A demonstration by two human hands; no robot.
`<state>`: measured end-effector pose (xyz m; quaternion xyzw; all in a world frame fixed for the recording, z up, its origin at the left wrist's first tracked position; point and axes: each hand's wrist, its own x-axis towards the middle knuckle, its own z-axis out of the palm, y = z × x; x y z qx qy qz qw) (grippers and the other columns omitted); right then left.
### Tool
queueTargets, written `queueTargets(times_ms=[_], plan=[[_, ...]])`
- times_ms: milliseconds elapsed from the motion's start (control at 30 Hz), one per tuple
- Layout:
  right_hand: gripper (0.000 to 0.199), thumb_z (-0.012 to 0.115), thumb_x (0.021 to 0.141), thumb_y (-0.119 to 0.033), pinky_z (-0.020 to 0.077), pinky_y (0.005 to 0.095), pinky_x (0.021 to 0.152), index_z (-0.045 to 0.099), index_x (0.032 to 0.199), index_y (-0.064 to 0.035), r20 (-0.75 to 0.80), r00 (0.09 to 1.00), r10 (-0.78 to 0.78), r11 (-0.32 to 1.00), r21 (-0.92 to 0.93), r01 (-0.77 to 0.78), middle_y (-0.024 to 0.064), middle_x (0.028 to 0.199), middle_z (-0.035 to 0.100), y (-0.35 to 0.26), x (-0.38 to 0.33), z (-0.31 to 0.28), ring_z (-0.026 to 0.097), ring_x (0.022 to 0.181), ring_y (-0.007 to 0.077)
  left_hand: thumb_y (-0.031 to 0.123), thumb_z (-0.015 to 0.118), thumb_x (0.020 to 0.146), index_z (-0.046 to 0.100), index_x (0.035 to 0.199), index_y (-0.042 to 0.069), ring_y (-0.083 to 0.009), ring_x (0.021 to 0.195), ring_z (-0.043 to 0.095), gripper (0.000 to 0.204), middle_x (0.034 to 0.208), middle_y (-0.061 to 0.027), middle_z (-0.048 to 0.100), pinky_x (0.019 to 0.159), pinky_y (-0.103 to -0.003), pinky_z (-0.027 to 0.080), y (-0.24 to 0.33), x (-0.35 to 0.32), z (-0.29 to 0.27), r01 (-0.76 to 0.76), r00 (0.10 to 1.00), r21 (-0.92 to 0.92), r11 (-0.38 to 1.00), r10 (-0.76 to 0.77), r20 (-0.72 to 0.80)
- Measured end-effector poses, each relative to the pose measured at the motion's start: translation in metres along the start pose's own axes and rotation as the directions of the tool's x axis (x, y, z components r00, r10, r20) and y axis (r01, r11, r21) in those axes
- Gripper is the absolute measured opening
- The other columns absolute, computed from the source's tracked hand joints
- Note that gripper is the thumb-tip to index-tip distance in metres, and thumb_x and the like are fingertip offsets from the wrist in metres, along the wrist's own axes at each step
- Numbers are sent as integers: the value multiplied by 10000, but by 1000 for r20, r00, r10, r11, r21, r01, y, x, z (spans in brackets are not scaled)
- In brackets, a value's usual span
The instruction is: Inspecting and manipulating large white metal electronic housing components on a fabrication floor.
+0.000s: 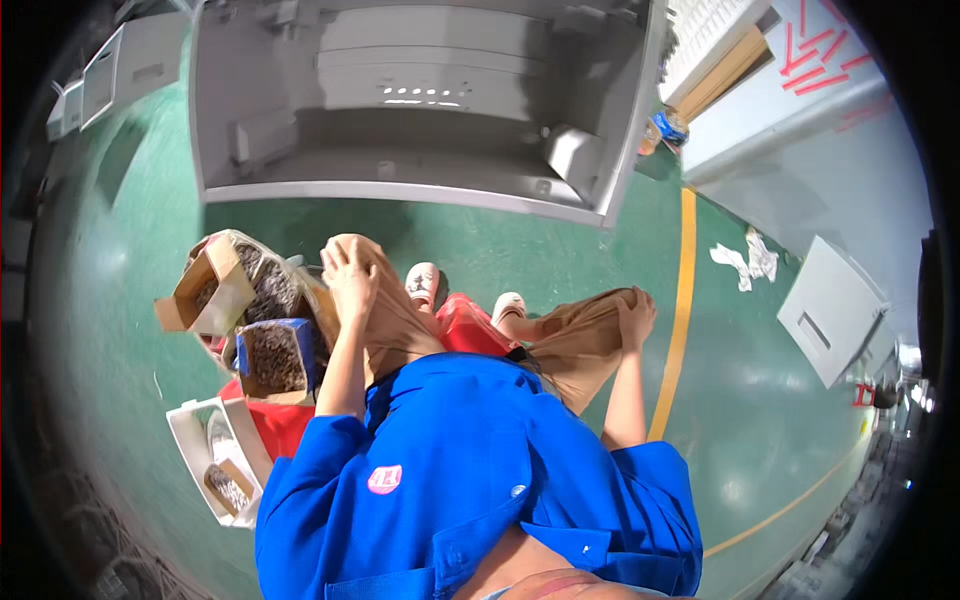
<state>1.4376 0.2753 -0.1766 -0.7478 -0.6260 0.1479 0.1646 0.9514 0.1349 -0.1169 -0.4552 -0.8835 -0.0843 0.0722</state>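
At the near left a white tray point(190, 440) sits on the green floor point(120, 300), holding a small box of dark bits; its far contents are too blurred to name. Beyond it stand open cardboard boxes point(205, 290) filled with small dark parts, one lined with clear plastic, and a blue-rimmed box point(275, 355) of the same dark parts just beside the person's left leg. A red stool point(275, 425) shows only in patches beneath the blue shirt point(470, 470), which hides most of the seat.

The left hand point(350, 275) lies flat, fingers spread, on the left knee point(375, 265) of the tan trousers, gripping nothing, close to the boxes but not touching them. Two pale shoes point(423, 283) peek out between the legs. The right hand point(635, 315) curls loosely over the right knee point(590, 325); whether it pinches the cloth cannot be told.

Far ahead, a grey metal cabinet point(420, 100) lies open, its top cut off. To the right run a yellow floor line point(683, 280), crumpled white rags point(745, 262) and a grey panel point(830, 310).
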Motion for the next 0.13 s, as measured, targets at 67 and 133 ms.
queueTargets(times_ms=[67,133], plan=[[501,673,696,-323,395,446,929,550,1162,-187,-17,999,27,1000,-16,-27,93,1271,458,-4,-2,-5,399,1172,310,309,653,717,443,1268,120,-408,1262,256,620,1365,-242,279,939,-507,344,5,1,-13,-3,999,-69,998,6,43],[543,658,705,-340,371,422,968,533,1194,-142,42,998,50,999,18,-50,87,1279,457,-7,1,-6,393,1188,290,327,681,702,424,1280,116,-387,1324,166,667,1418,-234,190,987,-507,312,-3,0,0,42,997,-46,998,-38,72]])
